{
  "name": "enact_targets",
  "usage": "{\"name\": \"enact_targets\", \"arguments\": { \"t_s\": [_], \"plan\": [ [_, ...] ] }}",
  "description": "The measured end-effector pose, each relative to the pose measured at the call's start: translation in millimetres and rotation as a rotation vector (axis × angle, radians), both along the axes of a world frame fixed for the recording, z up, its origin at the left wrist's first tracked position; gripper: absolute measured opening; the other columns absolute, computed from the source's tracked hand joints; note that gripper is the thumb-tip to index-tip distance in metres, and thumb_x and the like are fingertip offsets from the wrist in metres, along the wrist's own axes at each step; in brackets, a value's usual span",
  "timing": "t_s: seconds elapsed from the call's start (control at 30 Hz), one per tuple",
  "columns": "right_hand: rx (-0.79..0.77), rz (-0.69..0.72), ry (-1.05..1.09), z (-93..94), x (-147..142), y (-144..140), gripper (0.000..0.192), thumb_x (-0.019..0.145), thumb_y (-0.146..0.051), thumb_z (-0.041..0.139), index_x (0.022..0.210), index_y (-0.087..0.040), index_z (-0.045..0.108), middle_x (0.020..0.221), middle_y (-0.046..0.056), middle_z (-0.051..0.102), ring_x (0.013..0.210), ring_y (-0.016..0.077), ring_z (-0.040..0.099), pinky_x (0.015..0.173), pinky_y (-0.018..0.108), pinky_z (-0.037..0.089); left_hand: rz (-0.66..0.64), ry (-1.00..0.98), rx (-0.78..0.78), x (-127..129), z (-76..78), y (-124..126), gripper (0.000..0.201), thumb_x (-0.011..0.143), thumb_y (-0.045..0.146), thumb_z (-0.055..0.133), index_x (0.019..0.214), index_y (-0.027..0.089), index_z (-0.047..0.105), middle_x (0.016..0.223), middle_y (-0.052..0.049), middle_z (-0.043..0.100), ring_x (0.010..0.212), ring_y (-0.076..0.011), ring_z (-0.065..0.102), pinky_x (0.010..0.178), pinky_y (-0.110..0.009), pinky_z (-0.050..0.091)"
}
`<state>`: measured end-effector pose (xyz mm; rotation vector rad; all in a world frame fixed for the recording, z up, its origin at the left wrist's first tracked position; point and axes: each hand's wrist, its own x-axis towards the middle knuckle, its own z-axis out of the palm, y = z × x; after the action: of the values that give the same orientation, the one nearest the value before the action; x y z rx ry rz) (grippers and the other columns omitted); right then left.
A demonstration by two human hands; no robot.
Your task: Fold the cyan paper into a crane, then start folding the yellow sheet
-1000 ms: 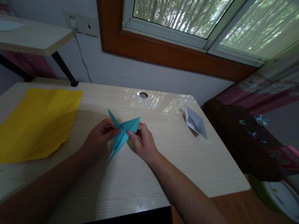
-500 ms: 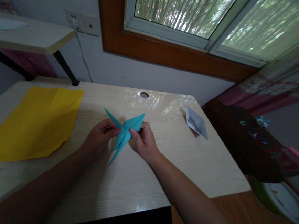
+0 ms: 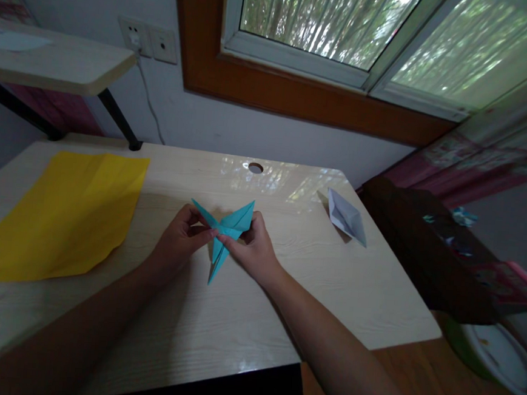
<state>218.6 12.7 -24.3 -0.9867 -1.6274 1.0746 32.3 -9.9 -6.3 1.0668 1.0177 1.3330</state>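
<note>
Teal folded paper piece sits mid-desk, pinched from both sides just above the desk. Left hand grips its left side, right hand its right; fingertips of both meet at the centre fold. Two pointed flaps stick up and out, left and right; one long narrow point hangs down toward the near edge. The centre of the model is covered by the fingers, so the fold layers there can't be read. Can't tell if the bottom tip touches the desk.

Desk is light wood-grain laminate, glossy, with window glare near the far edge and a round cable hole at the back. Near edge is cut off by the frame bottom; both forearms run out of frame.

Yellow sheet lies flat at the left, creased, well apart from the hands, its left corner cropped. Pale folded paper boat rests near the desk's right edge, sharp-cornered.

Behind: white wall, wall sockets with a cable dropping behind the desk, wood-framed window with blurred greenery outside. Shelf on black legs at upper left, partly cropped. Right side is dark and blurry: a dark brown piece of furniture with small unreadable items, and a white-green bowl cut by the frame edge.
</note>
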Motion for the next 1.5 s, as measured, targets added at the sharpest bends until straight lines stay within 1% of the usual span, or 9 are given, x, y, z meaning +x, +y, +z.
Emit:
{"name": "enact_targets", "arguments": {
  "t_s": [0.2, 0.33, 0.47, 0.6, 0.83, 1.1, 1.2, 1.3, 1.5],
  "plan": [
    [-0.125, 0.038, 0.071, 1.3, 0, 1, 0.047, 0.078, -0.048, 0.083, 0.103, -0.026, 0.050, 0.088, -0.001, 0.061, 0.076, 0.0162, 0.060, 0.068, 0.031, 0.053, -0.075, 0.025, -0.027, -2, -1.8, 0, 0.026, 0.080, 0.036, 0.081, 0.093, 0.020, 0.066, 0.090, 0.000, 0.071, 0.081, -0.0170, 0.069, 0.077, -0.030, 0.058],
    [-0.128, 0.085, 0.069, 3.0, 0, 0, 0.045, 0.078, -0.047, 0.083, 0.102, -0.026, 0.051, 0.087, -0.001, 0.060, 0.077, 0.0164, 0.059, 0.070, 0.031, 0.053, -0.062, 0.044, -0.068, -3, -1.6, -1, 0.030, 0.079, 0.043, 0.081, 0.094, 0.020, 0.069, 0.090, -0.001, 0.072, 0.077, -0.0189, 0.070, 0.074, -0.033, 0.061],
    [-0.133, 0.136, 0.113, 6.8, 0, -1, 0.037, 0.081, -0.045, 0.080, 0.100, -0.025, 0.055, 0.086, -0.001, 0.060, 0.076, 0.0156, 0.058, 0.069, 0.031, 0.051, -0.064, 0.044, -0.072, -3, -3.7, 0, 0.028, 0.080, 0.041, 0.081, 0.095, 0.020, 0.071, 0.093, -0.002, 0.074, 0.080, -0.0192, 0.072, 0.077, -0.033, 0.062],
    [-0.100, 0.159, 0.163, 14.4, 1, -1, 0.025, 0.083, -0.037, 0.079, 0.096, -0.024, 0.061, 0.082, -0.002, 0.058, 0.074, 0.0141, 0.056, 0.068, 0.028, 0.048, -0.076, -0.005, -0.062, -5, -8.2, 2, 0.030, 0.078, 0.036, 0.084, 0.099, 0.020, 0.071, 0.096, -0.002, 0.074, 0.083, -0.0191, 0.072, 0.080, -0.034, 0.062],
    [0.050, 0.230, 0.128, 23.6, 6, 3, 0.011, 0.088, -0.023, 0.071, 0.098, -0.026, 0.074, 0.094, 0.002, 0.063, 0.086, 0.0173, 0.060, 0.075, 0.031, 0.048, -0.046, -0.021, -0.045, -6, -8.3, 2, 0.026, 0.077, 0.034, 0.084, 0.094, 0.019, 0.071, 0.090, -0.001, 0.071, 0.080, -0.0168, 0.070, 0.076, -0.031, 0.061],
    [0.109, 0.276, 0.074, 23.7, 9, 5, 0.015, 0.090, -0.020, 0.066, 0.099, -0.027, 0.075, 0.098, 0.003, 0.064, 0.091, 0.0181, 0.062, 0.079, 0.032, 0.048, 0.011, -0.117, -0.119, -1, 3.9, 2, 0.028, 0.075, 0.036, 0.085, 0.087, 0.018, 0.067, 0.083, 0.001, 0.069, 0.073, -0.0137, 0.068, 0.070, -0.027, 0.059],
    [0.112, 0.285, 0.055, 23.3, 9, 5, 0.015, 0.090, -0.022, 0.066, 0.100, -0.027, 0.075, 0.097, 0.003, 0.064, 0.091, 0.0184, 0.062, 0.080, 0.033, 0.048, -0.022, -0.113, -0.119, -2, 3.2, 2, 0.029, 0.075, 0.037, 0.085, 0.091, 0.019, 0.069, 0.086, 0.001, 0.070, 0.075, -0.0145, 0.068, 0.069, -0.027, 0.059],
    [0.113, 0.316, 0.046, 24.5, 11, 6, 0.014, 0.090, -0.024, 0.066, 0.101, -0.027, 0.076, 0.100, 0.004, 0.064, 0.095, 0.0195, 0.062, 0.082, 0.034, 0.048, -0.044, -0.042, -0.094, -5, -0.8, 2, 0.032, 0.072, 0.037, 0.087, 0.093, 0.020, 0.070, 0.085, 0.000, 0.070, 0.077, -0.0157, 0.067, 0.070, -0.027, 0.056],
    [0.068, 0.389, 0.107, 24.1, 15, 8, 0.020, 0.089, -0.023, 0.060, 0.100, -0.027, 0.076, 0.110, 0.005, 0.062, 0.104, 0.0225, 0.060, 0.090, 0.038, 0.047, 0.046, 0.118, -0.032, -7, -0.3, 4, 0.037, 0.070, 0.039, 0.088, 0.096, 0.021, 0.069, 0.084, 0.001, 0.069, 0.078, -0.0172, 0.065, 0.072, -0.029, 0.053]
  ]
}}
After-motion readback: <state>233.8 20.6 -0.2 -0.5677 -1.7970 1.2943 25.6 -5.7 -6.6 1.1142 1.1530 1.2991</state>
